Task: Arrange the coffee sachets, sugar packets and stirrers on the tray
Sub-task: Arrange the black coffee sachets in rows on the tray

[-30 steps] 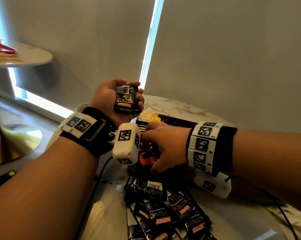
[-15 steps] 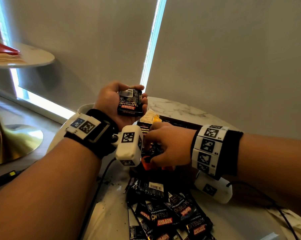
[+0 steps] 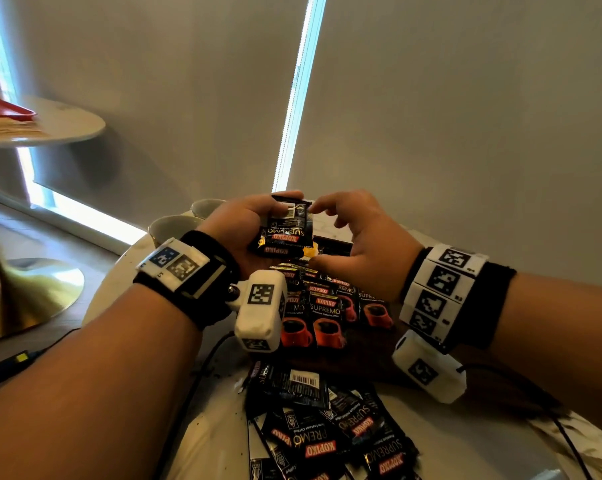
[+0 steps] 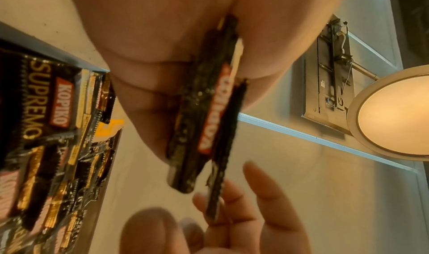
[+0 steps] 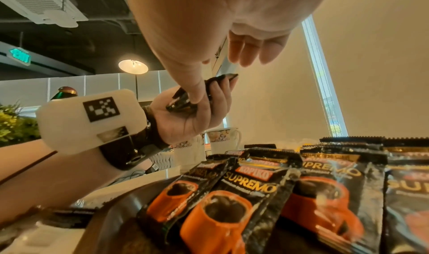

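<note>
Now a small stack of sachets [image 3: 281,226] is held up above the tray [image 3: 341,362] by the left hand [image 3: 244,230], the grip curled around it. The right hand [image 3: 365,237] is raised just right of the stack, with the grip spread; its forefinger is touching the top corner and the thumb [image 5: 194,91] is laid on the stack. A row of sachets [image 3: 327,306] is laid face up on the tray. Loose sachets [image 3: 327,424] are piled on the near worktop [image 3: 216,445]. Two cups [image 3: 175,226] are seen at the far left.
</note>
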Motion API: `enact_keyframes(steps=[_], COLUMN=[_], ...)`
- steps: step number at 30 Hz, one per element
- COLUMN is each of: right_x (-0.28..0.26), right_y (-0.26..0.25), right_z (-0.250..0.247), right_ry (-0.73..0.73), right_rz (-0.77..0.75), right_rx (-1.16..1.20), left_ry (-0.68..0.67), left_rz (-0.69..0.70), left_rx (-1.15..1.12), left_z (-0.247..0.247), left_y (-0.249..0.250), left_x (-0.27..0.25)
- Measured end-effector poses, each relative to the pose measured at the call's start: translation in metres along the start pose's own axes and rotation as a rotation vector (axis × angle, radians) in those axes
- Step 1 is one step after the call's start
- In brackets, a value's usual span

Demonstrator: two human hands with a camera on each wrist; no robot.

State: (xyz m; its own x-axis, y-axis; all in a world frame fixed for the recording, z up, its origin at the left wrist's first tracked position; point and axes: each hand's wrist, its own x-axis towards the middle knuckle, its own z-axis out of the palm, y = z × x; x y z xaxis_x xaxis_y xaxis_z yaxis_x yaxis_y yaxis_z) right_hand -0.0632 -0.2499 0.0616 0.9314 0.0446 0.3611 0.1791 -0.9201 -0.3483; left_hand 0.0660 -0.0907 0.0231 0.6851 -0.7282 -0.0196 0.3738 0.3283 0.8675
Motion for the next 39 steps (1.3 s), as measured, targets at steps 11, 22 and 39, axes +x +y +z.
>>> enact_keyframes(steps=[11, 22, 39], right_x=[0.002, -0.006, -0.016], right_y=[0.006, 0.021, 0.015], right_z=[0.001, 0.002, 0.018], right_ry=[0.168, -0.243, -0.434], right_rz=[-0.041, 0.523, 0.654], right_rx=[0.024, 0.214, 0.156], left_ry=[0.026, 0.111, 0.092], left_rz=[-0.125, -0.097, -0.088], left_rx=[0.103, -0.107, -0.1], left_z=[0.005, -0.009, -0.011], left_y=[-0.002, -0.002, -0.002], left_x=[0.0, 0.01, 0.011])
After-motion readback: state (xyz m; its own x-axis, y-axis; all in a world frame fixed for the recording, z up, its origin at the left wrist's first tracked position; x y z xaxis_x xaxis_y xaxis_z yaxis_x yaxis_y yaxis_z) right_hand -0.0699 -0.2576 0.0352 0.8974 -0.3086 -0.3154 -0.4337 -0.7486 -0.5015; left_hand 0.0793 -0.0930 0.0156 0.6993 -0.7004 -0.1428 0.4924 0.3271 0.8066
